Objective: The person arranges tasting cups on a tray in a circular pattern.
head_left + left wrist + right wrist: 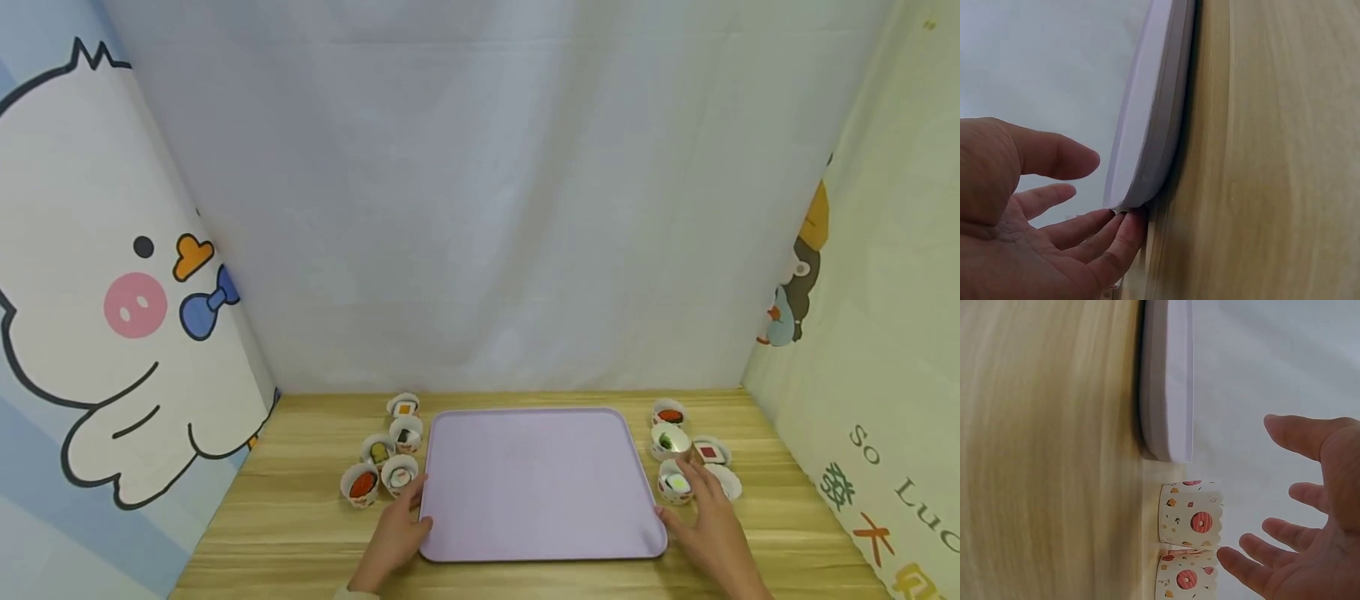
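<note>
A pale purple rectangular tray [540, 487] lies flat on the wooden table. My left hand [397, 532] is at its front left side; in the left wrist view the fingertips [1132, 228] touch the tray's edge [1150, 137], with the thumb held apart from it. By the front right corner hovers my right hand [711, 532], fingers spread and holding nothing. In the right wrist view, this hand [1316, 531] is apart from the tray [1172, 381] and close to a patterned paper cup [1191, 515]. The hand partly covers cups behind it in the head view.
Left of the tray, several paper cups with small sushi-like pieces stand clustered, among them a cup with a red-topped piece [360, 485]. More cups are grouped on the right, including one with a green-and-white piece [675, 482]. Fabric curtains [495, 208] enclose the table [285, 533].
</note>
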Demonstrator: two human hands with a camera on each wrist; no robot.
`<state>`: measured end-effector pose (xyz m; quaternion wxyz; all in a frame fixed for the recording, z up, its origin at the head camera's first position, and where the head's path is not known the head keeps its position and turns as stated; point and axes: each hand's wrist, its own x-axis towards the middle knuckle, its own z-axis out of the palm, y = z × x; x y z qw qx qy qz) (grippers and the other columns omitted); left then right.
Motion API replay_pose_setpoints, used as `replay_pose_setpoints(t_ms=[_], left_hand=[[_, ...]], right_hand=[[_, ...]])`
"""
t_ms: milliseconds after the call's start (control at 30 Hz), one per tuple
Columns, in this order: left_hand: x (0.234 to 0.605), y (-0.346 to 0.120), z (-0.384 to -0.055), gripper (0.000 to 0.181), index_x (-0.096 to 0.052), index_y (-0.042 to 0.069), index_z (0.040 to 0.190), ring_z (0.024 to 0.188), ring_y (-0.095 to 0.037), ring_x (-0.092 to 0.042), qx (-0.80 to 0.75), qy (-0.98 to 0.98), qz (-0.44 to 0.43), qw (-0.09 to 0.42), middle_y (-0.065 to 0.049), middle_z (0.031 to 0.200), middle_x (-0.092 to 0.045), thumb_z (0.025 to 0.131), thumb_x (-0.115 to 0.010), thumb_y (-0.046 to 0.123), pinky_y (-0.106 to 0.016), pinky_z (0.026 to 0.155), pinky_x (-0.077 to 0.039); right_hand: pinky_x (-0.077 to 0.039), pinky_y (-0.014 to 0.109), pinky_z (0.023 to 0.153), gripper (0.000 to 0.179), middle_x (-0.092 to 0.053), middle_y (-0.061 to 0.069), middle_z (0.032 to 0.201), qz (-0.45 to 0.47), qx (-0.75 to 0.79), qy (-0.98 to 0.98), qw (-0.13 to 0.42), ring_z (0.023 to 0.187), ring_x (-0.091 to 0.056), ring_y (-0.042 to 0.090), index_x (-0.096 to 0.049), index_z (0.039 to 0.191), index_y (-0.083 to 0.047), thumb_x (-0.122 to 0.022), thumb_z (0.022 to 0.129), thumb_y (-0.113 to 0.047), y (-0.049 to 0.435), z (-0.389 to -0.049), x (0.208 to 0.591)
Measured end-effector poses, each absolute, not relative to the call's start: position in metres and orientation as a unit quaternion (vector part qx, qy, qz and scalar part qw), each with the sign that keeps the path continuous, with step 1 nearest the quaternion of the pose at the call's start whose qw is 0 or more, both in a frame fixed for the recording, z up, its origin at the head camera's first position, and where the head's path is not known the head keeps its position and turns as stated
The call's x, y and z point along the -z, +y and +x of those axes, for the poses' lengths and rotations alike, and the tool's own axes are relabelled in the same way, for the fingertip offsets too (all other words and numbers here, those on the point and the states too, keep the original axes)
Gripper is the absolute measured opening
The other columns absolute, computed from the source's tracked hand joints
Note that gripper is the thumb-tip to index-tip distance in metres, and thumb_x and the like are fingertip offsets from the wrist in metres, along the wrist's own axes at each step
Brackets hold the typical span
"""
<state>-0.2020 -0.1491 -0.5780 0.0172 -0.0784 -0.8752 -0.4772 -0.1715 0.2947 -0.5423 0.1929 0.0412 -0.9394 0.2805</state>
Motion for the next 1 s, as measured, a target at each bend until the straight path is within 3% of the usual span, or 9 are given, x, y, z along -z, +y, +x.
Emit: replay_pose_setpoints(t_ms=[267,467,633,833,1000], left_hand=[[0.582,-0.156,-0.21,0.072,-0.046,-0.002,0.142,0.119,-0.037,-0.061,0.5,-0.863,-0.068,0.002,-0.024,0.138,-0.056,0.072,-0.055,-0.016,-0.048,0.098,-0.049],[0.585,-0.158,-0.211,0.077,-0.047,-0.001,0.142,0.114,-0.033,-0.065,0.502,-0.863,-0.053,-0.002,-0.021,0.138,-0.058,0.067,-0.052,-0.018,-0.03,0.087,-0.052],[0.589,-0.157,-0.208,0.076,-0.047,-0.006,0.141,0.112,-0.036,-0.066,0.514,-0.856,-0.05,-0.005,-0.025,0.136,-0.057,0.066,-0.052,-0.018,-0.023,0.081,-0.051],[0.594,-0.157,-0.207,0.072,-0.046,-0.011,0.139,0.111,-0.038,-0.065,0.524,-0.851,-0.046,-0.012,-0.029,0.135,-0.056,0.067,-0.054,-0.015,-0.02,0.078,-0.051],[0.591,-0.158,-0.213,0.071,-0.046,-0.01,0.139,0.11,-0.037,-0.065,0.517,-0.854,-0.05,-0.005,-0.028,0.136,-0.056,0.068,-0.054,-0.015,-0.022,0.078,-0.051]], right_hand=[[-0.039,0.071,0.093,0.077,-0.038,0.033,0.142,0.02,-0.29,-0.944,0.158,0.123,-0.043,0.056,-0.04,0.143,0.004,-0.079,0.08,-0.019,0.3,-0.173,0.544],[-0.04,0.07,0.092,0.075,-0.04,0.033,0.14,0.021,-0.292,-0.943,0.159,0.123,-0.043,0.055,-0.041,0.141,0.004,-0.078,0.08,-0.016,0.304,-0.175,0.545],[-0.04,0.068,0.094,0.073,-0.039,0.034,0.138,-0.001,-0.287,-0.949,0.132,0.122,-0.045,0.054,-0.039,0.141,0.006,-0.076,0.082,-0.017,0.309,-0.171,0.548],[-0.051,0.056,0.087,0.067,-0.045,0.031,0.133,-0.073,-0.32,-0.938,0.11,0.108,-0.059,0.05,-0.042,0.141,0.005,-0.073,0.086,-0.018,0.313,-0.166,0.551],[-0.054,0.048,0.089,0.066,-0.051,0.035,0.131,-0.085,-0.347,-0.93,0.09,0.115,-0.057,0.048,-0.039,0.141,0.012,-0.068,0.089,-0.017,0.315,-0.171,0.55]])
